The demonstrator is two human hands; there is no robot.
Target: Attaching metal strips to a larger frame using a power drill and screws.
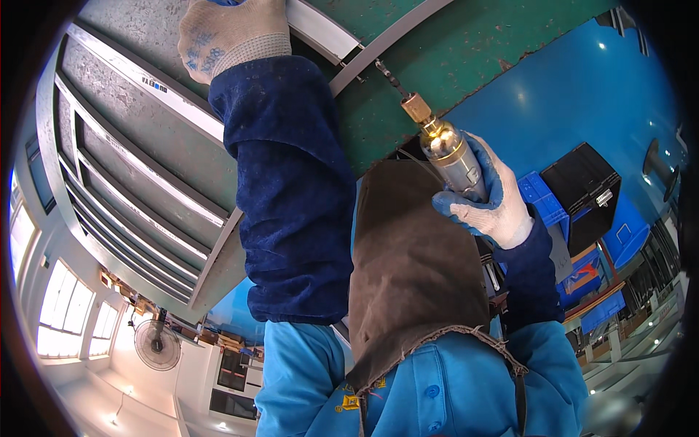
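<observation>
Grey metal frame (191, 114), on green bench (459, 62). Cylindrical power driver (453, 156), just outside the frame, bit (393, 78) towards its near rail (397, 36); gloved right hand (502, 207), grip wrapped round the driver. Gloved left hand (233, 40), by the frame; its grip I cannot tell.

A stubby drill (453, 156) is tilted over there, its shiny round body silvery, with a brass-coloured collar (416, 108) and 1 thin, dark bit (392, 77). The bit's tip sits right by the grey end rail (397, 35) of a metal frame (188, 111); I can't tell whether they touch. The frame lies flat, its long, pale slats (324, 30) running side by side toward that rail.
</observation>
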